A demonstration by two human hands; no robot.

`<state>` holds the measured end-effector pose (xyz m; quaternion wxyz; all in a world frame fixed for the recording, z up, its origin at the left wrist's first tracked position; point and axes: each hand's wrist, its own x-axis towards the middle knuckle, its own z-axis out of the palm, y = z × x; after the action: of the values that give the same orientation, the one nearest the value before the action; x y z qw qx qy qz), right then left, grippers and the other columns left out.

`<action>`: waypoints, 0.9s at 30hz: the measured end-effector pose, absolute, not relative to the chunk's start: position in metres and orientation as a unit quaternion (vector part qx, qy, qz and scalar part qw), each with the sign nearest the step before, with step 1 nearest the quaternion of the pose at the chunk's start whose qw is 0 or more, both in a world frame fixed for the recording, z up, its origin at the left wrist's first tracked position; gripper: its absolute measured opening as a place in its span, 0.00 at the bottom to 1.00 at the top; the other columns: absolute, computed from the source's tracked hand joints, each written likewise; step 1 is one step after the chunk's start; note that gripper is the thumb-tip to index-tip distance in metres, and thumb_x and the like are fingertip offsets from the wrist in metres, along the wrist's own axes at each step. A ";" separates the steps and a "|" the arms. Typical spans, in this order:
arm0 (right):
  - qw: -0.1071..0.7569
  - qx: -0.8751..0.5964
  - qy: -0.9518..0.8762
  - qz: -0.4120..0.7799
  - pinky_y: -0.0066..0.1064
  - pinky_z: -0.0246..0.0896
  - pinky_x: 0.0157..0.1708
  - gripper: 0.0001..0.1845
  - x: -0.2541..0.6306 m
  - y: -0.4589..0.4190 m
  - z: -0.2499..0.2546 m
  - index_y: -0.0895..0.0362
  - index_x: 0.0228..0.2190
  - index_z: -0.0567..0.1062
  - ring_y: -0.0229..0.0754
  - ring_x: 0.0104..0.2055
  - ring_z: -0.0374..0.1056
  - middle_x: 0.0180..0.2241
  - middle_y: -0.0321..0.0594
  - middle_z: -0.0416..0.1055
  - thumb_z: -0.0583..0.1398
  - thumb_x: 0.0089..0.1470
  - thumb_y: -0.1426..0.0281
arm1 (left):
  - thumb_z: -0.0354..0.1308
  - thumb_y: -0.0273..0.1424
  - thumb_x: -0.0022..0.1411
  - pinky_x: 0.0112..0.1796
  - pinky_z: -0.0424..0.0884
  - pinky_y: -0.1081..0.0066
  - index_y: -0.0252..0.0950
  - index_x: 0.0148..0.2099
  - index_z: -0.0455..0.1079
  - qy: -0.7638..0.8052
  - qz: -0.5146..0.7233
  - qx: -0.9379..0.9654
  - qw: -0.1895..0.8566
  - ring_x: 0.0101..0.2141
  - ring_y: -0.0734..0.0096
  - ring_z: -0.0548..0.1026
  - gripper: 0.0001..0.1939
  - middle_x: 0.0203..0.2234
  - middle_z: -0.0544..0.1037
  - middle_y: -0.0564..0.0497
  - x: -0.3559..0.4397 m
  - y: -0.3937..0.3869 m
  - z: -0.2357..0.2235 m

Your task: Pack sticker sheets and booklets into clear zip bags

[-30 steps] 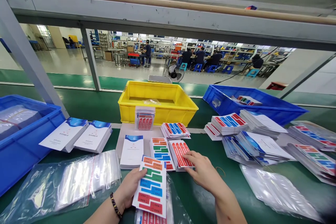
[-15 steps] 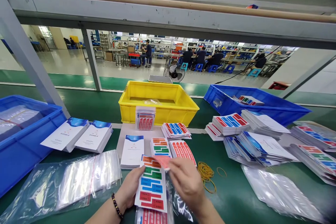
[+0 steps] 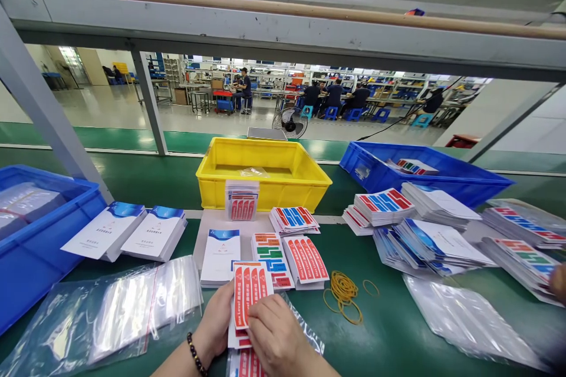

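Note:
My left hand [image 3: 217, 315], wearing a beaded bracelet, grips the left side of some sticker sheets. On top lies a red-and-white sticker sheet [image 3: 251, 287], and a multicoloured sheet peeks out beneath it. The fingers of my right hand [image 3: 278, 330] are closed at the lower right of the red sheet. Under both hands, a clear bag [image 3: 247, 365] with red stickers in it lies on the table. Just beyond them are a stack of white-and-blue booklets [image 3: 220, 256], a pile of multicoloured sticker sheets [image 3: 270, 256] and a pile of red sticker sheets [image 3: 306, 259].
A yellow bin [image 3: 265, 188] stands at the back, with blue bins [image 3: 424, 168] to the right and left. Clear bags [image 3: 145, 306] lie at left, rubber bands [image 3: 342, 288] at right. More booklets [image 3: 435, 241] sit further right. Another person's blurred hand [image 3: 559, 283] shows at the right edge.
My right hand has brought the red sticker sheet down and left, laying it over the multicoloured sheet in my left hand. Another hand has appeared at the right edge.

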<state>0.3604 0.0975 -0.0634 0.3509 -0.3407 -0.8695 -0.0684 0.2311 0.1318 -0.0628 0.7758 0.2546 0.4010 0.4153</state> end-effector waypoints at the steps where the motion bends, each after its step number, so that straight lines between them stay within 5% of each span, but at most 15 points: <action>1: 0.350 -0.342 -0.869 -0.070 0.32 0.50 0.28 0.10 0.360 0.098 -0.063 0.61 0.23 0.66 0.38 0.27 0.58 0.23 0.41 0.63 0.48 0.50 0.80 | 0.55 0.37 0.51 0.35 0.67 0.69 0.34 0.25 0.67 0.396 0.416 0.246 0.781 0.32 0.62 0.73 0.11 0.24 0.76 0.50 0.231 0.132 -0.063; 8: 0.343 -0.353 -0.867 -0.069 0.31 0.49 0.27 0.10 0.359 0.098 -0.062 0.60 0.21 0.65 0.37 0.26 0.57 0.21 0.39 0.62 0.50 0.51 0.79 | 0.56 0.43 0.53 0.36 0.69 0.66 0.29 0.31 0.69 0.419 0.397 0.170 0.799 0.33 0.60 0.74 0.18 0.27 0.77 0.44 0.232 0.132 -0.061; 12: 0.345 -0.347 -0.871 -0.043 0.31 0.50 0.27 0.10 0.362 0.097 -0.059 0.60 0.21 0.64 0.37 0.26 0.57 0.21 0.39 0.63 0.51 0.52 0.75 | 0.62 0.37 0.49 0.38 0.68 0.67 0.29 0.35 0.69 0.357 0.405 0.261 0.800 0.35 0.60 0.74 0.16 0.32 0.77 0.43 0.229 0.132 -0.063; 16: 0.431 -0.391 -0.813 0.030 0.34 0.57 0.32 0.06 0.376 0.102 -0.057 0.60 0.32 0.68 0.41 0.33 0.61 0.30 0.43 0.66 0.53 0.53 0.71 | 0.62 0.36 0.49 0.37 0.69 0.66 0.29 0.39 0.68 0.347 0.395 0.296 0.798 0.34 0.60 0.75 0.17 0.34 0.77 0.41 0.227 0.130 -0.065; 20: 0.551 -0.505 -0.614 0.254 0.32 0.63 0.31 0.20 0.393 0.118 -0.064 0.59 0.47 0.61 0.39 0.33 0.65 0.40 0.48 0.65 0.55 0.53 0.65 | 0.62 0.39 0.48 0.34 0.70 0.65 0.29 0.42 0.67 0.371 0.351 0.302 0.805 0.30 0.60 0.75 0.23 0.32 0.76 0.39 0.226 0.128 -0.065; 24: 0.509 -0.407 -0.477 0.590 0.33 0.64 0.32 0.21 0.398 0.127 -0.066 0.61 0.37 0.69 0.40 0.30 0.69 0.30 0.42 0.71 0.62 0.44 0.59 | 0.61 0.44 0.47 0.33 0.70 0.66 0.29 0.43 0.67 0.385 0.315 0.374 0.782 0.30 0.61 0.75 0.26 0.31 0.76 0.40 0.226 0.128 -0.066; 27: 0.533 -0.396 -0.429 0.613 0.34 0.63 0.34 0.18 0.399 0.132 -0.059 0.62 0.28 0.72 0.41 0.29 0.69 0.25 0.40 0.72 0.66 0.37 0.62 | 0.58 0.48 0.49 0.35 0.69 0.67 0.30 0.41 0.68 0.405 0.287 0.486 0.719 0.31 0.61 0.74 0.26 0.32 0.76 0.43 0.220 0.134 -0.067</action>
<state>0.3989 0.1323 -0.0587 0.5329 -0.3959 -0.4285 0.6129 0.2197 0.1339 -0.0668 0.7195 0.4860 0.4047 0.2869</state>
